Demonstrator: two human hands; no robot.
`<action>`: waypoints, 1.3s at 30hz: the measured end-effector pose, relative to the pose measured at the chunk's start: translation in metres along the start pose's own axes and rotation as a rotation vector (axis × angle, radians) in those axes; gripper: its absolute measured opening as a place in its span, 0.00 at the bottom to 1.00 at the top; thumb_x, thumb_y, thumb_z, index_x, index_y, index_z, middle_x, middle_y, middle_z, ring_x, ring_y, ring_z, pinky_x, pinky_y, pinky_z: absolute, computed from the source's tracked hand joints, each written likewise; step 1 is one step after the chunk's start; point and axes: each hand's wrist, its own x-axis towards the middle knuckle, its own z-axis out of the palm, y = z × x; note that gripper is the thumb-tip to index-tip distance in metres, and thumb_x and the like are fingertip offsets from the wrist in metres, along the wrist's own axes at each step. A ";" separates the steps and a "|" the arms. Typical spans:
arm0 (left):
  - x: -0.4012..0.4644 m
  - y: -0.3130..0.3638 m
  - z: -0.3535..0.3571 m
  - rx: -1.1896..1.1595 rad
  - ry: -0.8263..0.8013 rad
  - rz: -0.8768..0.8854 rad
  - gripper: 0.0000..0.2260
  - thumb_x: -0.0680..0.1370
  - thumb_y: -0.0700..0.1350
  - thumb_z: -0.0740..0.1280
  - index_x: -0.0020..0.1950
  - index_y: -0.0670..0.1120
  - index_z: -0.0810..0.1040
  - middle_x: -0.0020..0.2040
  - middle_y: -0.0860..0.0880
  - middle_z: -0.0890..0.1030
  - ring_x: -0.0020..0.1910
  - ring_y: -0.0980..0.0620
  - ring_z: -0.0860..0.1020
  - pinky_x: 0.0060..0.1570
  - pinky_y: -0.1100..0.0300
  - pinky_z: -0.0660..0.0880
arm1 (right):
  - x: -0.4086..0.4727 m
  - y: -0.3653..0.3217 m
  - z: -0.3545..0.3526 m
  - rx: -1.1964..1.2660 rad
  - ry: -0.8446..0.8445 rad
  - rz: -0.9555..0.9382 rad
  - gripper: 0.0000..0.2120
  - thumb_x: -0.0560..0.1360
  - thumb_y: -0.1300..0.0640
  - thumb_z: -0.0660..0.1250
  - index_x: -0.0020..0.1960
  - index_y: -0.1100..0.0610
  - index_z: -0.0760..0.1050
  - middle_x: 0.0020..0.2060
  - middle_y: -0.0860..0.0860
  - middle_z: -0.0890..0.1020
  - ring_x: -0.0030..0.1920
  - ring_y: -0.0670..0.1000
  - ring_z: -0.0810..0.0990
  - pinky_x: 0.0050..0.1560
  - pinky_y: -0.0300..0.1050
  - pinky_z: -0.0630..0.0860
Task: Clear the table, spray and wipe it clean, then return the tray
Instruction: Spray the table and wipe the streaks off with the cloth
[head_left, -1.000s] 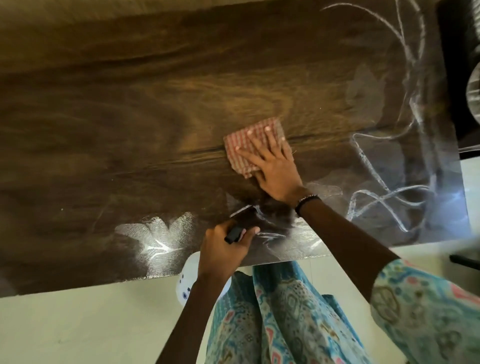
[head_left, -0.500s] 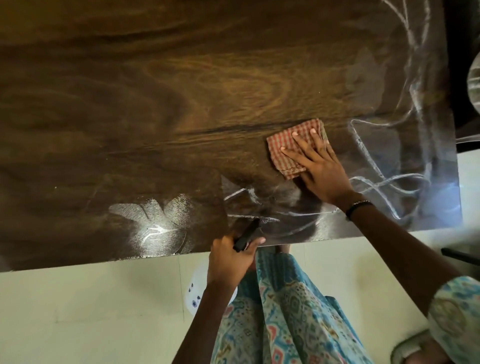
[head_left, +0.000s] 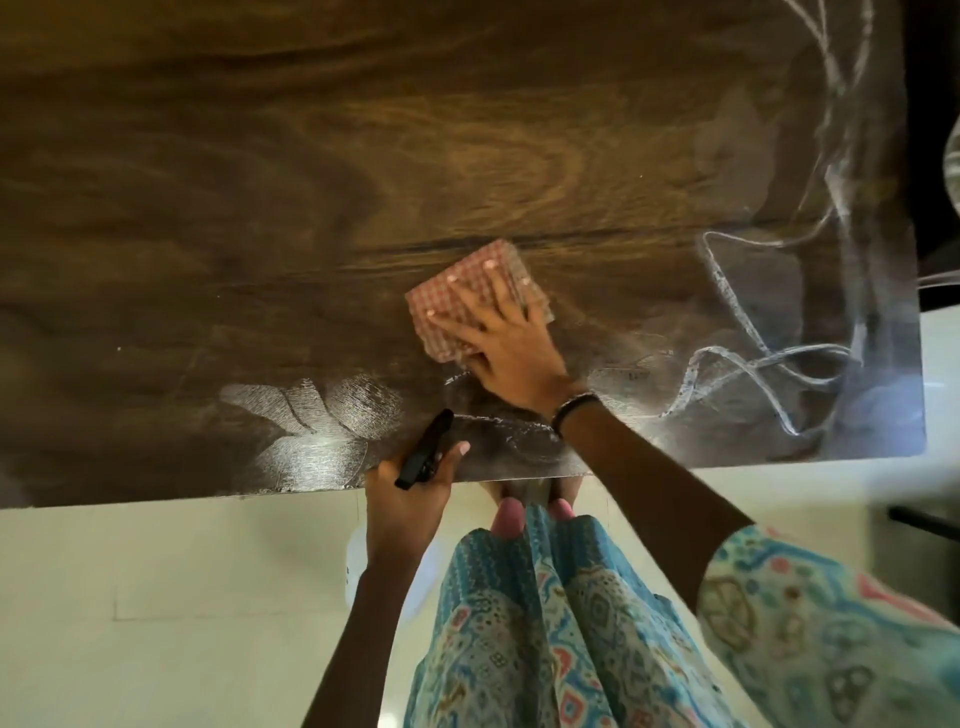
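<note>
The table (head_left: 260, 182) is dark brown wood with wavy lines in it. A small red checked cloth (head_left: 470, 291) lies flat on it, near the front edge. White wet streaks (head_left: 748, 364) curl on the right side, and a pale wiped patch (head_left: 322, 415) shines at the front.

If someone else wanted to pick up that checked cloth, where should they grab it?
Probably the far left corner of the checked cloth, pinched from above. It lies flat on the wooden table, and the right hand presses its near right part, leaving that corner bare.
</note>
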 end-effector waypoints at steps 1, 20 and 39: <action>-0.002 0.001 -0.001 0.009 0.002 0.044 0.22 0.65 0.58 0.75 0.51 0.45 0.84 0.42 0.46 0.85 0.46 0.47 0.83 0.49 0.56 0.77 | -0.003 -0.013 0.007 -0.010 0.007 -0.064 0.31 0.71 0.53 0.68 0.73 0.45 0.65 0.76 0.54 0.61 0.75 0.67 0.52 0.69 0.73 0.51; -0.019 -0.013 0.008 0.058 -0.010 0.042 0.14 0.64 0.61 0.72 0.36 0.52 0.80 0.31 0.53 0.81 0.31 0.59 0.77 0.37 0.67 0.71 | -0.036 0.015 0.003 -0.018 0.060 0.231 0.30 0.74 0.51 0.63 0.75 0.44 0.60 0.77 0.53 0.58 0.76 0.66 0.50 0.70 0.71 0.49; -0.048 -0.050 -0.012 0.162 -0.156 0.095 0.11 0.72 0.52 0.74 0.36 0.49 0.76 0.23 0.52 0.70 0.22 0.51 0.63 0.27 0.58 0.64 | -0.151 -0.001 0.029 -0.151 -0.070 0.018 0.27 0.75 0.46 0.55 0.74 0.46 0.61 0.75 0.55 0.62 0.75 0.64 0.53 0.71 0.67 0.54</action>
